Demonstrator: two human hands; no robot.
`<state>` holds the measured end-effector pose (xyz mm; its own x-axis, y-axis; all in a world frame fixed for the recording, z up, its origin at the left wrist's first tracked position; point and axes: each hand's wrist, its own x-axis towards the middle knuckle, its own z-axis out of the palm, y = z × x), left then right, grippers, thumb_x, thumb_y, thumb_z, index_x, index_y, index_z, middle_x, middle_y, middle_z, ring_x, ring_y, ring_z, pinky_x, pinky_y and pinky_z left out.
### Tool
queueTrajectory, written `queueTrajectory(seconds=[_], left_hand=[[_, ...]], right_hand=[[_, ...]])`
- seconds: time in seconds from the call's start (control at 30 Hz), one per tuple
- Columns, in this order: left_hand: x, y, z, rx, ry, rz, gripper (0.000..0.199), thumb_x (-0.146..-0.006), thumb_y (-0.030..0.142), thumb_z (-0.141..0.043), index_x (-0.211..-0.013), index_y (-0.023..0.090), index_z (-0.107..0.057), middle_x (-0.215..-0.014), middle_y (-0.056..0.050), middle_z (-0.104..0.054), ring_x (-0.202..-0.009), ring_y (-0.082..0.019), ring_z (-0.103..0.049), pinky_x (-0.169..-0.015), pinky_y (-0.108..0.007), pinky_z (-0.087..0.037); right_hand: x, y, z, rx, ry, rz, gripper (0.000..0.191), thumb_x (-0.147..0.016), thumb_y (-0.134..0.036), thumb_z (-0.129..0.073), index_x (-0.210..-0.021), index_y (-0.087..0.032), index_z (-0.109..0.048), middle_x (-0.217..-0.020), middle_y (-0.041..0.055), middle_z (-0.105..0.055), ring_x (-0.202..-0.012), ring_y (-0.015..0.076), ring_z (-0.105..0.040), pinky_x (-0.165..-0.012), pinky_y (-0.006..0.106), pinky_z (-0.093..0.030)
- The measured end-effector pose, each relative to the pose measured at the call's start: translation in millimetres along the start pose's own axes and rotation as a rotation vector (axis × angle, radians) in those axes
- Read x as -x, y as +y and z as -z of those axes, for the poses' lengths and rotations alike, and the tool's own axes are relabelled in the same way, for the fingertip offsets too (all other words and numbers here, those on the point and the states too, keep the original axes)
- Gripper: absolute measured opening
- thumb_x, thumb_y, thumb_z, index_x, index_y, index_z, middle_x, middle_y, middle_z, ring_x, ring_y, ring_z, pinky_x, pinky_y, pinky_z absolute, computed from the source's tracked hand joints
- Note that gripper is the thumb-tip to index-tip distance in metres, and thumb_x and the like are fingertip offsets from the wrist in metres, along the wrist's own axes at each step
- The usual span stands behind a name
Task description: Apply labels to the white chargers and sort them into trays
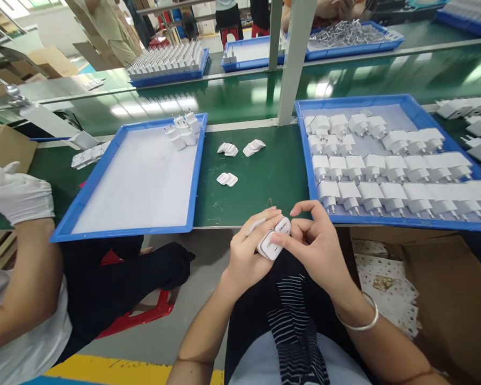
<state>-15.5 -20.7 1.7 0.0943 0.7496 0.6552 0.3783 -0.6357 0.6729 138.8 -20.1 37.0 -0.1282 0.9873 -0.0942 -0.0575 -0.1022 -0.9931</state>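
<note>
adapters (269,248): white | trays (196,176): blue | workbench (250,206): green | cloth (292,318): black, pale-striped

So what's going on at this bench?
A seated person holds white plug units in the left hand, with the right hand thumb on one flat face. Small white pieces lie in piles on the green table ahead. The right tray carries rows of plugs; the left tray has just a few in its far corner. Beside them is a co-worker's gloved hand.
</note>
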Motion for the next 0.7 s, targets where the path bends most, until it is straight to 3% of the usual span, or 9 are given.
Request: queueTrajectory(seconds=[0.13, 0.23, 0.33, 0.43, 0.53, 0.6, 0.7], left_hand=[[4, 1, 8.4, -0.113, -0.085, -0.135, 0.05, -0.087, 0.006, -0.065, -0.135, 0.016, -0.06, -0.129, -0.016, -0.068, -0.125, -0.027, -0.065, -0.101, -0.043, -0.061], [7, 0, 9.3, -0.168, -0.097, -0.103, 0.047, -0.087, 0.007, -0.061, -0.133, 0.016, -0.06, -0.126, -0.016, -0.069, -0.123, -0.026, -0.067, -0.1, -0.042, -0.062], [-2, 2, 20.4, -0.221, -0.139, -0.066, 0.045, -0.086, 0.008, -0.061, -0.129, 0.019, -0.061, -0.122, -0.013, -0.071, -0.115, -0.023, -0.07, -0.094, -0.037, -0.063], [-30, 8, 61.7, -0.463, -0.225, -0.024, 0.043, -0.084, 0.005, -0.058, -0.124, 0.02, -0.063, -0.121, -0.011, -0.071, -0.11, -0.022, -0.071, -0.093, -0.034, -0.061], [-67, -2, 122.8, -0.941, -0.364, 0.165, 0.033, -0.076, 0.004, -0.054, -0.103, 0.015, -0.07, -0.114, -0.017, -0.07, -0.093, -0.032, -0.074, -0.081, -0.045, -0.061], [-88, -23, 153.8, -1.056, -0.412, 0.301, 0.012, -0.074, 0.011, -0.057, -0.066, 0.016, -0.063, -0.08, -0.017, -0.068, -0.078, -0.04, -0.073, -0.072, -0.055, -0.058], [-106, -65, 162.5, -0.941, -0.411, 0.287, 0.046, -0.074, 0.027, -0.066, -0.038, 0.019, -0.037, -0.04, -0.006, -0.041, -0.063, -0.043, -0.069, -0.063, -0.06, -0.053]], right_hand=[[1, 8, -4, 0.017, -0.08, 0.002, 0.049, -0.078, -0.032, -0.082, -0.1, -0.025, -0.039, -0.056, -0.0153, -0.033, -0.05, 0.0076, -0.029, -0.051, 0.021, -0.027], [1, 15, -6, 0.122, -0.082, 0.04, 0.05, -0.078, -0.033, -0.082, -0.105, -0.025, -0.04, -0.058, -0.0139, -0.035, -0.052, 0.0088, -0.034, -0.053, 0.023, -0.029], [-1, 19, -2, 0.025, -0.169, 0.067, 0.049, -0.085, -0.037, -0.076, -0.118, -0.026, -0.041, -0.063, -0.0109, -0.041, -0.056, 0.0113, -0.039, -0.056, 0.025, -0.033], [-1, 19, 7, -0.131, -0.227, 0.094, 0.049, -0.092, -0.038, -0.069, -0.13, -0.028, -0.039, -0.072, -0.0066, -0.049, -0.063, 0.014, -0.044, -0.061, 0.028, -0.037], [2, 20, 10, -0.175, -0.264, 0.067, 0.047, -0.093, -0.035, -0.068, -0.131, -0.029, -0.042, -0.074, -0.0058, -0.051, -0.065, 0.0142, -0.045, -0.063, 0.029, -0.037], [5, 23, 8, -0.2, -0.327, 0.023, 0.043, -0.093, -0.035, -0.068, -0.128, -0.026, -0.045, -0.073, -0.0062, -0.05, -0.064, 0.0131, -0.044, -0.063, 0.028, -0.037], [8, 27, 2, -0.21, -0.402, -0.022, 0.039, -0.091, -0.037, -0.07, -0.122, -0.022, -0.051, -0.072, -0.0065, -0.05, -0.064, 0.0113, -0.044, -0.063, 0.027, -0.036]])
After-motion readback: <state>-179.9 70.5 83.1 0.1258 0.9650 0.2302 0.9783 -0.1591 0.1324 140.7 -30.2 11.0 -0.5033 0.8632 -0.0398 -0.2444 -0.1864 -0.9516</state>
